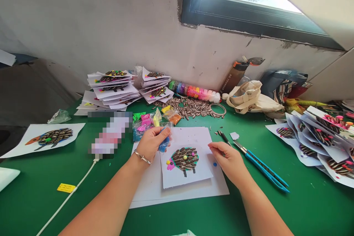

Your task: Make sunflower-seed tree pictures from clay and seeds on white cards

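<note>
- A pale, scuffed wall is rising behind a green surface [118, 217], and a dark-framed window [249, 18] is letting in light at upper right
- Along the surface's far edge, two stacks of cards [116, 94] are standing left of a loose heap of seeds [190, 110], while a tube of coloured pots [193, 91] is lying behind the seeds
- A brown bottle [235, 76] and a cream cloth bag [246, 99] are sitting farther right along that edge
- Toward the surface's right side, more decorated cards [304, 145] are lying fanned and overlapping
- Near the surface's left edge, a sheet with a seed bird [56, 136] is lying flat
- In the middle, a small white card [203, 175] is resting on larger white sheets [149, 200], bearing a seed-covered figure [181, 155] with a pink head
- The left hand [151, 142] is grasping a clear packet of blue material [165, 144] above the card's far left corner
- The right hand [226, 158] is hovering beside the card's right edge, thumb and forefinger drawing close together; whether they are pinching anything, one cannot tell
- A blue dot [215, 164] is lying on the larger sheets, just beside that hand
- A blue-handled tool [264, 169] is lying right of the sheets
</note>
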{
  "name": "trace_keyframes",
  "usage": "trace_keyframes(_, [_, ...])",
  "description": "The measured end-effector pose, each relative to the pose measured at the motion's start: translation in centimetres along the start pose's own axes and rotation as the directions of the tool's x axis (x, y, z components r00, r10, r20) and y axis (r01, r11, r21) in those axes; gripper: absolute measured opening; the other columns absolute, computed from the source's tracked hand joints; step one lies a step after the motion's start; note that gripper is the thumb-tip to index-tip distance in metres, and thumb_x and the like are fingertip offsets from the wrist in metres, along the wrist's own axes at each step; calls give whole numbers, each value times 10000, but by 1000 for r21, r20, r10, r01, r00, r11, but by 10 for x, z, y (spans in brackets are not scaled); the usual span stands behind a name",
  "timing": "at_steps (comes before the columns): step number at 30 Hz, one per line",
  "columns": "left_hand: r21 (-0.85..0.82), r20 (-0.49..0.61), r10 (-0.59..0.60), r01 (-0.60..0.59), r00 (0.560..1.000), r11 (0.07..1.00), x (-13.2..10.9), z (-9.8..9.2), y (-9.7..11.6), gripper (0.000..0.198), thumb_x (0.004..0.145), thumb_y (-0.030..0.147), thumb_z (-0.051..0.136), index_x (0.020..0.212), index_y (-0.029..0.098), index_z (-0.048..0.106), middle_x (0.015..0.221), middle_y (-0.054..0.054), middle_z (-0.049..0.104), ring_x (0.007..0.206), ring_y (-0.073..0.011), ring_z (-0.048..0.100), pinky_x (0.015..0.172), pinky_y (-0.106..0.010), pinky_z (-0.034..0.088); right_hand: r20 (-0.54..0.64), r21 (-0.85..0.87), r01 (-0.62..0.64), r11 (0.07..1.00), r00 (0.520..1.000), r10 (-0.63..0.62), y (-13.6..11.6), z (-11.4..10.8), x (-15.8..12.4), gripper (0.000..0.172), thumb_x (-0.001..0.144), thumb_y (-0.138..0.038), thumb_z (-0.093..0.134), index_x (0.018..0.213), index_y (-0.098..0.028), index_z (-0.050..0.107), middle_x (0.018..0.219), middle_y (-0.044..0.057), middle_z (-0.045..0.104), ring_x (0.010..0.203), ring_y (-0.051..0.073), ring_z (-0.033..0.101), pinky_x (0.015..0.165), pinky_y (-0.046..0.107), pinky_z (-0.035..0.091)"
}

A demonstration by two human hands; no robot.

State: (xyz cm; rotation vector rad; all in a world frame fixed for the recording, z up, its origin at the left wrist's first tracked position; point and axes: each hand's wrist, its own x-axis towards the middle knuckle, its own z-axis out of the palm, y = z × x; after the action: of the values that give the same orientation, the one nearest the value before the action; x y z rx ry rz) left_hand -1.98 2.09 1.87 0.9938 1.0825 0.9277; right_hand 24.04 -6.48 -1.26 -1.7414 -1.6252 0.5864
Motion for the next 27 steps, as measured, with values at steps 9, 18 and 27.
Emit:
trace_keyframes(9, [12,9,1,-1,1000,1000,0,2,0,449,621,562,751,673,138,613,610,-3,592,483,-106,553,354,-178,398,207,-207,138,969,974,-94,-1,-10,-26,161,884,-207,479,822,-241,624,833,21,607,734,160,597,633,269,488])
trace_keyframes(18, [6,-4,-4,4,1000,1000,-2,4,2,442,604,557,760,686,144,622,604,-3,601,480,-110,558,361,-185,407,159,-113,220,969,967,-201,-37,11,-22,170,917,-227,456,837,-234,605,745,14,592,667,149,559,589,256,455])
trace_keyframes(27, [-4,11,10,-10,1000,1000,-3,4,3,441,607,555,756,662,140,615,604,-7,594,474,-108,554,348,-172,395,140,-146,361,921,929,-342,-37,34,-25,222,852,-88,480,985,-218,601,931,62,644,848,194,588,709,315,508])
